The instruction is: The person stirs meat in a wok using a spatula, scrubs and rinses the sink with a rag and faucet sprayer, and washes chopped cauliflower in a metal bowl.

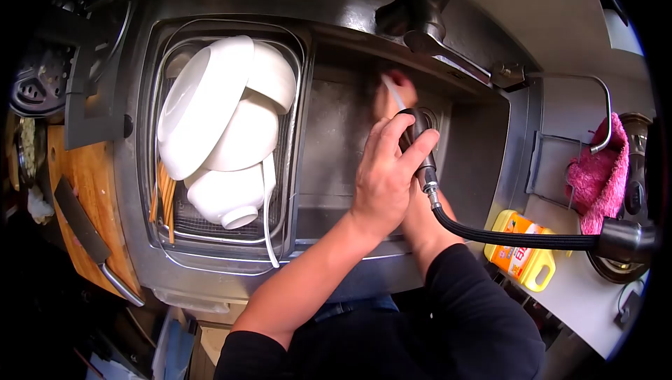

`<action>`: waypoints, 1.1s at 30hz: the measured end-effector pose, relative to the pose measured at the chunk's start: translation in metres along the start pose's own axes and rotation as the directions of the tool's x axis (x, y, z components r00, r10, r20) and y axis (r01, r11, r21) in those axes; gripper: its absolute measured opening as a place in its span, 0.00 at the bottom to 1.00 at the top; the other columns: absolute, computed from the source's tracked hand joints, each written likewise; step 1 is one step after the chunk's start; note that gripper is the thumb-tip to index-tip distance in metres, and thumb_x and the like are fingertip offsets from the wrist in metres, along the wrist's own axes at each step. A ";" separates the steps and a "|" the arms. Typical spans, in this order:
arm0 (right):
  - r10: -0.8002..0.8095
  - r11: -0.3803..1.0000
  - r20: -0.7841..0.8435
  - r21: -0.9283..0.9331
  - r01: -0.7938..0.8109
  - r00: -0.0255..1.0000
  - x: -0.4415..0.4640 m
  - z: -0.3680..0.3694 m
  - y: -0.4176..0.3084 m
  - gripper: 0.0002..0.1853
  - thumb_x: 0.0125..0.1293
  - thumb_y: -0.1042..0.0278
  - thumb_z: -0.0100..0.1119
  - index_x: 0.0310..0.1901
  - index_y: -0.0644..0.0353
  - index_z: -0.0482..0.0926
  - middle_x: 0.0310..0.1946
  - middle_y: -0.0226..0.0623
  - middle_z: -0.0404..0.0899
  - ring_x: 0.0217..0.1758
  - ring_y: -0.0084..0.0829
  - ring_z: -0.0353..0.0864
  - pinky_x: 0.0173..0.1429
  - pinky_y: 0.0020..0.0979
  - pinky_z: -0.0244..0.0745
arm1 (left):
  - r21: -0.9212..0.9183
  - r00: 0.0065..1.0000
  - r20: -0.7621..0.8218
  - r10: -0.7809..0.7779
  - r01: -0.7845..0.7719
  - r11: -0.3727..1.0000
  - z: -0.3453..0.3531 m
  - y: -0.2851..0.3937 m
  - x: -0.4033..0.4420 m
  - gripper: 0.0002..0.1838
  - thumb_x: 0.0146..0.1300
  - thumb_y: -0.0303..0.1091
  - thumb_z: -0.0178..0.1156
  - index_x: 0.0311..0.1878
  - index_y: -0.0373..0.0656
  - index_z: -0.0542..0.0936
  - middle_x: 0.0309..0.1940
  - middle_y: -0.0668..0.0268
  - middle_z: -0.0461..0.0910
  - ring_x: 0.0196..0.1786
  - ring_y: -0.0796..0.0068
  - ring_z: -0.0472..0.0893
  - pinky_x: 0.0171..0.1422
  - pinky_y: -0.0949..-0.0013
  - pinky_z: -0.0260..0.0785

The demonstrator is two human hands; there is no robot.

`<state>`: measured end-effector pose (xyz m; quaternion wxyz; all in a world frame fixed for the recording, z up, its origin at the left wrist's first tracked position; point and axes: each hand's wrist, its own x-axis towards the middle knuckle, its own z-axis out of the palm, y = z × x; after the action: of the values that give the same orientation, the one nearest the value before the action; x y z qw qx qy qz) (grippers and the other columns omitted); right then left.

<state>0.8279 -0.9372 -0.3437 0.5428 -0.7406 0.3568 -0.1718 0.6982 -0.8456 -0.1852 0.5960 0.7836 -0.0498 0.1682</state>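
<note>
My left hand [385, 173] is closed around the black spray head [418, 135], over the right part of the metal sink [336, 149]. A pale jet of water comes out of its nozzle. Farther into the basin, under that jet, is my right hand [397, 93], smeared by motion, its fingers unclear. The right forearm passes beneath the left hand and the sprayer. A black braided hose [518, 240] runs from the sprayer to a fitting on the right.
White bowls [245, 135], a white spoon [268, 212] and chopsticks [166, 198] fill the wire rack at left. A knife [84, 222] lies on the cutting board [115, 240]. The faucet [427, 30] overhangs the back. At right are a yellow bottle [518, 247] and pink cloth [602, 173].
</note>
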 end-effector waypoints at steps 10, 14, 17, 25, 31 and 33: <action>-0.255 0.966 0.071 -0.014 0.257 0.964 0.007 -0.025 -0.023 0.04 0.60 0.75 0.70 0.37 0.63 0.90 0.29 0.32 0.88 0.33 0.25 0.85 0.40 0.30 0.79 | 0.064 0.996 -0.055 0.067 -0.063 0.996 -0.007 -0.004 0.006 0.29 0.48 0.16 0.67 0.56 0.49 0.87 0.59 0.56 0.75 0.59 0.51 0.78 0.64 0.56 0.73; 0.136 0.845 -0.052 0.528 -0.089 0.989 0.061 -0.089 -0.025 0.16 0.65 0.84 0.65 0.53 0.65 0.77 0.42 0.41 0.83 0.39 0.33 0.85 0.45 0.29 0.86 | 0.024 0.994 -0.076 0.082 -0.081 0.996 -0.009 0.000 0.011 0.29 0.47 0.18 0.71 0.56 0.48 0.86 0.60 0.55 0.74 0.58 0.46 0.77 0.61 0.52 0.74; 0.349 0.623 0.092 0.720 -0.304 0.933 0.054 -0.070 -0.021 0.17 0.67 0.83 0.64 0.55 0.64 0.73 0.42 0.40 0.80 0.41 0.34 0.84 0.48 0.28 0.87 | 0.013 0.993 -0.094 0.076 -0.075 0.997 -0.009 0.000 0.012 0.28 0.49 0.16 0.66 0.55 0.49 0.87 0.60 0.55 0.74 0.59 0.50 0.78 0.65 0.55 0.73; -0.105 0.658 0.521 0.675 -0.333 0.847 -0.083 0.024 -0.069 0.09 0.77 0.71 0.55 0.54 0.62 0.78 0.53 0.41 0.79 0.58 0.35 0.80 0.68 0.36 0.79 | 0.077 0.979 -0.155 0.130 -0.120 0.990 -0.020 -0.008 0.019 0.27 0.49 0.19 0.69 0.56 0.49 0.88 0.60 0.54 0.74 0.59 0.49 0.78 0.63 0.57 0.74; 0.289 0.411 0.482 0.718 -0.562 0.827 -0.014 -0.033 -0.093 0.09 0.73 0.66 0.66 0.46 0.62 0.81 0.42 0.37 0.85 0.47 0.28 0.86 0.57 0.25 0.83 | 0.047 0.986 -0.135 0.102 -0.097 0.994 -0.016 -0.005 0.021 0.25 0.50 0.21 0.71 0.55 0.48 0.88 0.60 0.54 0.75 0.59 0.48 0.78 0.64 0.55 0.73; 0.221 0.385 0.521 0.730 -0.564 0.825 -0.031 -0.024 -0.093 0.11 0.71 0.68 0.69 0.48 0.62 0.80 0.44 0.37 0.84 0.51 0.29 0.85 0.63 0.28 0.82 | 0.099 0.980 -0.145 0.137 -0.123 0.987 -0.016 -0.001 0.020 0.25 0.50 0.21 0.71 0.55 0.48 0.88 0.60 0.54 0.75 0.60 0.49 0.78 0.65 0.55 0.73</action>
<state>0.8229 -0.9170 -0.2450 0.9147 -0.2754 0.2898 -0.0598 0.7141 -0.8276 -0.1759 0.5501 0.7895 -0.0477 0.2680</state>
